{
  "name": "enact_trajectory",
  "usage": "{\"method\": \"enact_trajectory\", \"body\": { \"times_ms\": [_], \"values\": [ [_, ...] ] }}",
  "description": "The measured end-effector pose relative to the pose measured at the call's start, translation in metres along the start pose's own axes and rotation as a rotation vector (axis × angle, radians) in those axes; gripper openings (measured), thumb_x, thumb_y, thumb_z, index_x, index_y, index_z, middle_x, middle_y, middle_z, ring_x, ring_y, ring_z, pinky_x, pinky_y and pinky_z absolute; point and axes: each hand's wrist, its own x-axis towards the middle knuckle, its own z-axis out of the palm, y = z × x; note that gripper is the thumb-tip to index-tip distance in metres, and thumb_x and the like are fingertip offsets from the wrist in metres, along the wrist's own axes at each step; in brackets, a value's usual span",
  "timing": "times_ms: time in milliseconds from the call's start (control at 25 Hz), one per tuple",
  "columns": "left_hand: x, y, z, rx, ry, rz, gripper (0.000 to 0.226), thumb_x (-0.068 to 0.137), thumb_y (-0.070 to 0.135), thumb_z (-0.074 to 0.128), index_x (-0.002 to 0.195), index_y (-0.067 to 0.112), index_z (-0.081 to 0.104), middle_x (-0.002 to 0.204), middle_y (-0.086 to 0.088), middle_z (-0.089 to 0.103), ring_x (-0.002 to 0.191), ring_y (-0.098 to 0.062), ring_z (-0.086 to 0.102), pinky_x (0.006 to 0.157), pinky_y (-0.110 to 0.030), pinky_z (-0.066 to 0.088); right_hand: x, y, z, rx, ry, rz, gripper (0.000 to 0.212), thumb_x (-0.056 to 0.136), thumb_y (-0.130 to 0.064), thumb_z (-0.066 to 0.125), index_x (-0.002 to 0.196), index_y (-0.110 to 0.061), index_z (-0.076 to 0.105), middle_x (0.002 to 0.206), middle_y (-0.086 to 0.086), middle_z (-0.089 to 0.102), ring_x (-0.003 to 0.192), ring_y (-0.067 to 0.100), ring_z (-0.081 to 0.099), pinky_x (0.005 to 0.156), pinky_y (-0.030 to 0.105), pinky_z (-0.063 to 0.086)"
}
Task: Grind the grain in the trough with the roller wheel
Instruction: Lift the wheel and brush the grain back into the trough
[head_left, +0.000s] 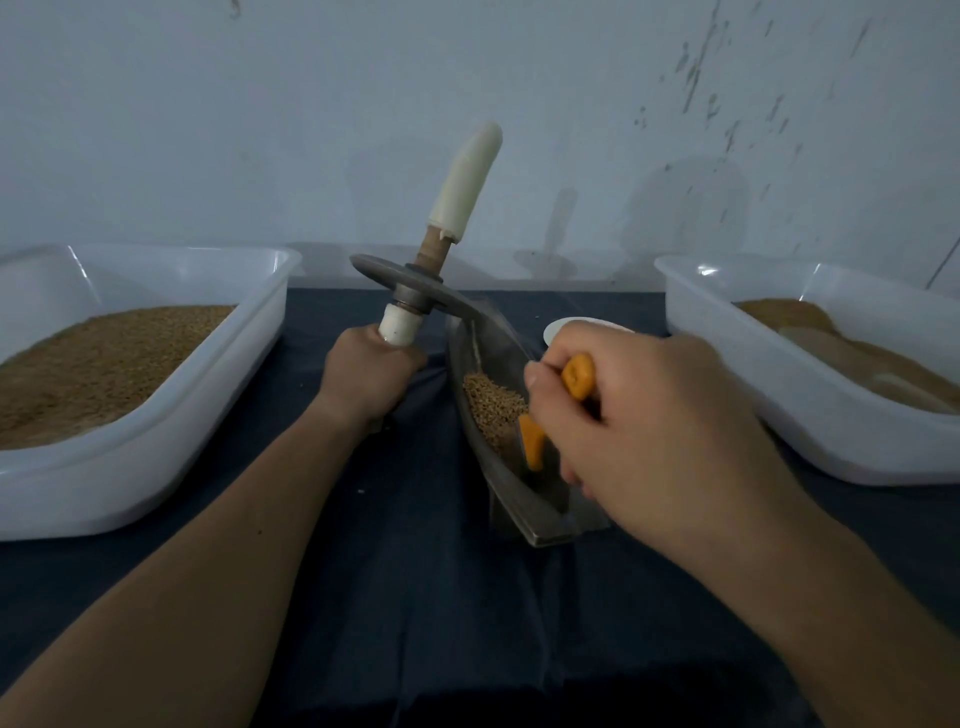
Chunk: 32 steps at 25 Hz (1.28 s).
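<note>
A left tub (156, 499) and right tub (779, 405) of grain flank the trough (519, 501). The left hand (363, 376) grips the roller wheel (415, 291) by its handle; the right hand (660, 410) grips an orange tool (534, 441), half hiding a white dish (558, 328).

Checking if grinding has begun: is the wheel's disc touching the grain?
Apart. Head view: the disc is raised at the trough's far end, bare metal between it and the grain.

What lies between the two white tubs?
Head view: metal trough of grain, left hand gripping roller wheel, right hand gripping orange tool, small white dish behind.
</note>
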Motion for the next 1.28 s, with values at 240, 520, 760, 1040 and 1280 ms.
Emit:
{"method": "enact_trajectory", "body": {
  "times_ms": [240, 520, 760, 1040, 1280],
  "values": [
    [0.001, -0.001, 0.0, -0.014, -0.002, 0.005, 0.018, 0.068, 0.025, 0.07, 0.082, 0.014, 0.065, 0.057, -0.003, 0.064, 0.048, -0.016, 0.058, 0.051, -0.032, 0.049, 0.006, 0.012, -0.028, 0.086, 0.236, -0.1, 0.035, 0.102, -0.043, 0.053, 0.072, -0.026, 0.06, 0.055, -0.008, 0.063, 0.046, 0.006, 0.061, 0.051, 0.022, 0.05],
    [0.001, 0.001, 0.0, -0.012, -0.004, -0.003, 0.022, 0.065, 0.027, 0.071, 0.083, 0.014, 0.066, 0.064, -0.006, 0.067, 0.052, -0.019, 0.06, 0.053, -0.033, 0.051, -0.003, 0.008, -0.001, 0.014, 0.006, -0.055, 0.028, 0.097, -0.049, 0.046, 0.079, -0.032, 0.058, 0.06, -0.007, 0.064, 0.052, 0.001, 0.063, 0.054, 0.017, 0.054],
    [0.001, 0.0, 0.002, -0.025, 0.004, -0.009, 0.017, 0.066, 0.025, 0.071, 0.078, 0.014, 0.065, 0.058, -0.004, 0.064, 0.049, -0.019, 0.057, 0.052, -0.033, 0.049, 0.017, 0.033, 0.019, 0.122, 0.198, -0.044, 0.023, 0.101, -0.038, 0.054, 0.081, -0.029, 0.061, 0.059, -0.008, 0.063, 0.054, 0.003, 0.064, 0.056, 0.026, 0.056],
    [-0.001, 0.002, 0.0, -0.034, -0.002, -0.004, 0.014, 0.073, 0.02, 0.072, 0.083, 0.013, 0.065, 0.062, -0.006, 0.064, 0.051, -0.019, 0.057, 0.053, -0.033, 0.049, 0.056, 0.029, 0.027, 0.267, 0.227, -0.059, 0.026, 0.104, -0.032, 0.054, 0.083, -0.02, 0.063, 0.058, -0.004, 0.067, 0.048, 0.001, 0.065, 0.05, 0.017, 0.052],
    [0.0, 0.002, 0.001, -0.023, 0.0, -0.016, 0.015, 0.071, 0.02, 0.071, 0.082, 0.01, 0.066, 0.059, -0.004, 0.064, 0.052, -0.018, 0.058, 0.053, -0.032, 0.05, 0.069, 0.056, 0.037, 0.314, 0.199, 0.045, 0.027, 0.105, -0.027, 0.053, 0.082, -0.018, 0.064, 0.057, -0.007, 0.069, 0.045, 0.006, 0.065, 0.049, 0.012, 0.048]
  ]
}}
